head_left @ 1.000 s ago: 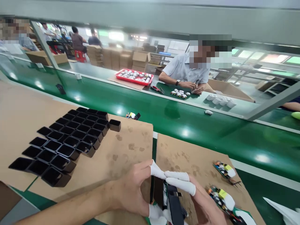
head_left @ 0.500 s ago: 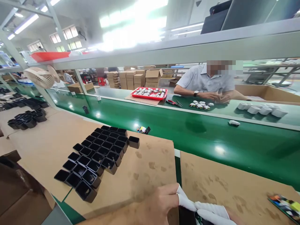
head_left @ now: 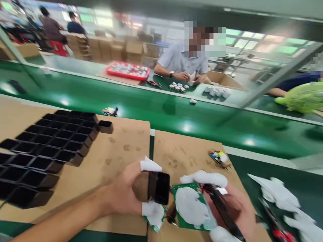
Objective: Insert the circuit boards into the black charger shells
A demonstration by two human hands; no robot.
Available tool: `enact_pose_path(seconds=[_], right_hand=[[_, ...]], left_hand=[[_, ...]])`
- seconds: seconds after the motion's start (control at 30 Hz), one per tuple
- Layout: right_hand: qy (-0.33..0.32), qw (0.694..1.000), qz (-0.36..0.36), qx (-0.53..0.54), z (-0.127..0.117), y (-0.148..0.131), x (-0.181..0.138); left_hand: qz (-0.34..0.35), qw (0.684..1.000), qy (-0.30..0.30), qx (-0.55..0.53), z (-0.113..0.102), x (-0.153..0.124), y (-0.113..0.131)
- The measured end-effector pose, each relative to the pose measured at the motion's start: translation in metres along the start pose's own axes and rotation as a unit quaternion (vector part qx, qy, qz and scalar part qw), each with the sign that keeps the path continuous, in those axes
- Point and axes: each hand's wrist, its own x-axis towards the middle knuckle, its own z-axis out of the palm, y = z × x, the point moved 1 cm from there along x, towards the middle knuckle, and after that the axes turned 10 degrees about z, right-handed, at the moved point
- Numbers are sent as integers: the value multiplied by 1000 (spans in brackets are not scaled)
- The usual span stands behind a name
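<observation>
My left hand (head_left: 128, 195), with white finger cots, is closed around a small black plastic housing (head_left: 158, 187), its open mouth turned right. Beside it my right hand (head_left: 222, 205) grips a green circuit board (head_left: 190, 206) with a white patch on it, and a dark tool or wire lies across the fingers. The two hands are close together over a cardboard sheet (head_left: 181, 154). To the left a cluster of several empty black housings (head_left: 47, 144) stands in rows on another cardboard sheet.
A loose circuit board (head_left: 218, 157) lies right of my hands, white gloves or rags (head_left: 282, 195) farther right. A green conveyor belt (head_left: 176, 117) runs across, carrying a small board (head_left: 110, 111). A person across it handles white parts beside a red tray (head_left: 127, 70).
The view swung up and back down. My hands have separated: the left now holds the black housing apart from the green board in the right.
</observation>
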Motion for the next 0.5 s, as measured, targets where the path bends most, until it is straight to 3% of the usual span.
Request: enact_pose_path(seconds=[0.17,0.33,0.5], right_hand=[[-27,998,14,50,26,-18,11],[-1,999,27,-17,27,-23,11],[-24,999,0,-43,27,-19,9]], left_hand=[[31,999,-21,-27,1,0,5],[45,998,-41,-12,0,4,12],[32,998,-54,-10,-3,6,13]])
